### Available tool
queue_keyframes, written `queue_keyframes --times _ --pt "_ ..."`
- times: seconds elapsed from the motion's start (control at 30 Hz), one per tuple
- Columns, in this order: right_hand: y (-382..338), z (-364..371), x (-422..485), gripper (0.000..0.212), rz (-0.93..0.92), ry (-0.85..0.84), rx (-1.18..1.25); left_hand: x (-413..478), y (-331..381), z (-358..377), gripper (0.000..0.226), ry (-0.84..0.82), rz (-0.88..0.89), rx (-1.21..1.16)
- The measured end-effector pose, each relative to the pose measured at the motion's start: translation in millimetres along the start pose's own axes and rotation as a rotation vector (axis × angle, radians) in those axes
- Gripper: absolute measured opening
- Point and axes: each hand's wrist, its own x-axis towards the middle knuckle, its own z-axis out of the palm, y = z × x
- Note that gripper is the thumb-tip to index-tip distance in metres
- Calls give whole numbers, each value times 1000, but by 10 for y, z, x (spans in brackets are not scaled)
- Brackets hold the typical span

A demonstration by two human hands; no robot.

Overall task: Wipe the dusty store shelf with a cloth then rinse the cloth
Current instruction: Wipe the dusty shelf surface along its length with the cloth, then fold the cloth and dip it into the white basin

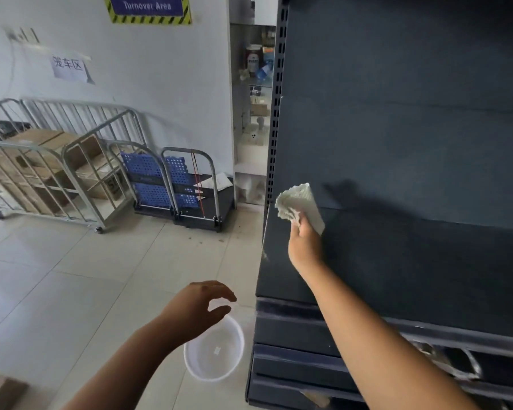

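Your right-hand fingers (297, 224) are pinching the lower edge of the pale, ribbed cloth (299, 202), and your right hand (304, 244) is holding it at the rear left corner of the dark shelf (397, 276); whether it is touching the board is unclear. Your left hand (203, 303) is hovering, fingers loosely curled and grasping nothing, above the white bucket (214, 350) on the floor. Judged from this: wiping is just beginning, most of the shelf is waiting, and rinsing is not yet done.
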Motion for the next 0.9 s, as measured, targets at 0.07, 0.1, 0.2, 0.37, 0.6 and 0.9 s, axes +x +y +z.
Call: queue_keyframes --times 0.07,0.1,0.2,0.37,0.6,0.9 --pt "70 280 -216 32 -27 -182 -217 7 -178 -107 18 -11 7 -9" --pt "74 450 -319 34 -63 -256 -321 10 -279 -165 18 -15 10 -12" --pt "-66 875 -520 37 -102 -300 -364 10 -606 -351 17 -22 17 -27" --pt "-521 1228 -445 40 133 -272 -128 -42 -1224 -653 14 5 -62 -111" --pt "-929 1510 -395 25 646 -263 822 -11 -1915 -969 28 70 -300 -529" --pt "-548 1862 -721 26 779 -454 917 218 -1991 -658 43 -298 -423 -1403"
